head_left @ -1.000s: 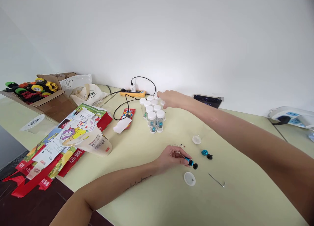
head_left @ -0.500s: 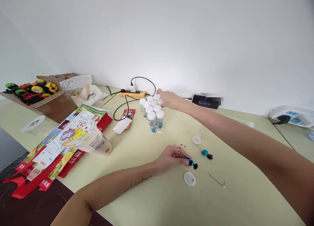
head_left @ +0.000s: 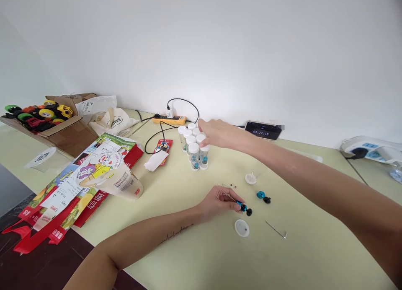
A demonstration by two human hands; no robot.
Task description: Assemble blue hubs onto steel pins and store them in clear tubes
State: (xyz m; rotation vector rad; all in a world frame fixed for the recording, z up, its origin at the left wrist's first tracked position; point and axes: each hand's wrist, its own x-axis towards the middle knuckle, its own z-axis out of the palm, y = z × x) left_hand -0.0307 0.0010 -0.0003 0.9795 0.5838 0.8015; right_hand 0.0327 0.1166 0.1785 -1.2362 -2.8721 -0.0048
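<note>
My left hand (head_left: pixel 221 201) is closed in a pinch on a small blue-and-black part (head_left: pixel 243 207) with a round black end. A thin rod shows along its fingers. My right hand (head_left: pixel 216 133) reaches over a cluster of clear vials with white caps (head_left: pixel 194 148), its thumb and forefinger apart at the right-hand caps. The hand hides some caps, and whether it grips one is unclear. Blue pieces show inside the front vials. Near my left hand lie a white cap (head_left: pixel 241 228), another cap with a stem (head_left: pixel 251 178), a blue piece (head_left: pixel 260 194), a black piece (head_left: pixel 266 200) and an L-shaped hex key (head_left: pixel 276 229).
Left on the table are a plastic cup (head_left: pixel 121 183), a colourful bag (head_left: pixel 94 202), a cardboard box (head_left: pixel 69 133) of toy vehicles and a red packet (head_left: pixel 163 149). An orange power strip (head_left: pixel 169 120), a phone (head_left: pixel 263 130) and a white power strip (head_left: pixel 373 149) sit along the wall.
My right hand has shifted slightly left and nearer, over more of the right-hand vial caps. My left hand keeps hold of the blue-and-black part in nearly the same place.
</note>
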